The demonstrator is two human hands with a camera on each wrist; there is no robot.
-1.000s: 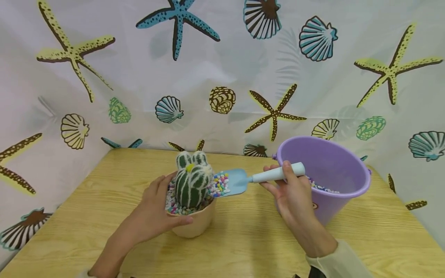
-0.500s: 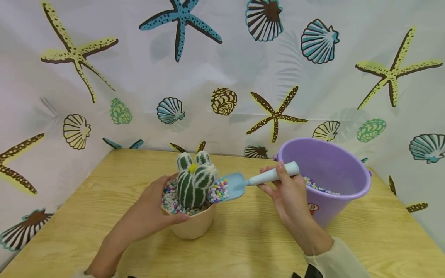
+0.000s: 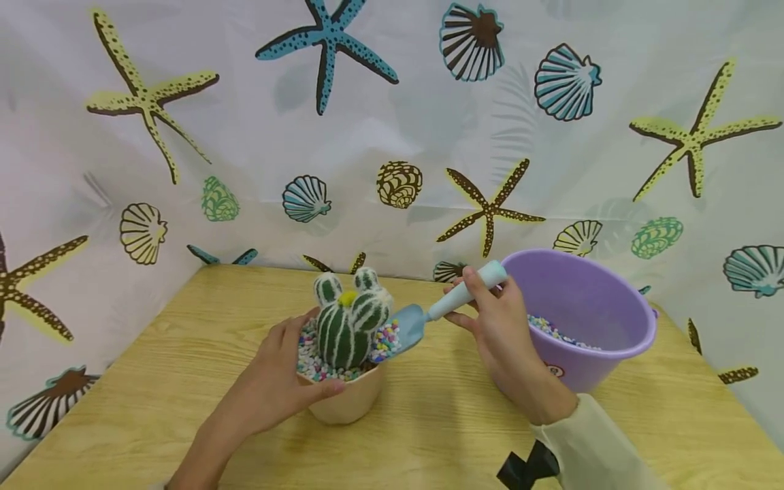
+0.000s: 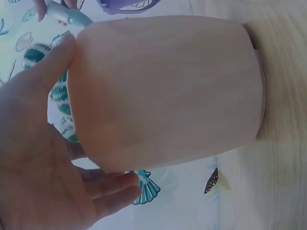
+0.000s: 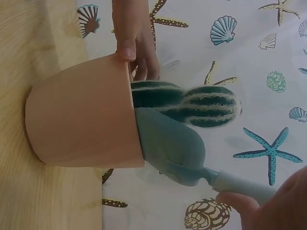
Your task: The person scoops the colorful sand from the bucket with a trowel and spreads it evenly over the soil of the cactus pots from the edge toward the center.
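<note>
A peach flowerpot (image 3: pixel 348 403) stands on the table, holding a plush green cactus (image 3: pixel 339 338) with white stripes and a yellow flower. Colourful pebbles cover the surface around it. My left hand (image 3: pixel 269 373) grips the pot at its rim, thumb in front and fingers on the far side. In my right hand (image 3: pixel 503 328) is the handle of a light blue toy shovel (image 3: pixel 412 325), tilted with its tip down. Its blade carries colourful pebbles, and in the right wrist view the shovel blade (image 5: pixel 170 143) reaches the pot's rim beside the cactus.
A purple bucket (image 3: pixel 603 371) stands to the right, behind my right forearm, with more coloured pebbles inside. The wooden table (image 3: pixel 153 381) ends at a white cloth backdrop (image 3: pixel 392 122) printed with starfish and shells. Something black (image 3: pixel 527 468) sits by the right sleeve.
The shovel's handle has risen and swung left, so the blade tilts more steeply toward the pot. My right hand has moved left with it. My left hand keeps its grip on the pot.
</note>
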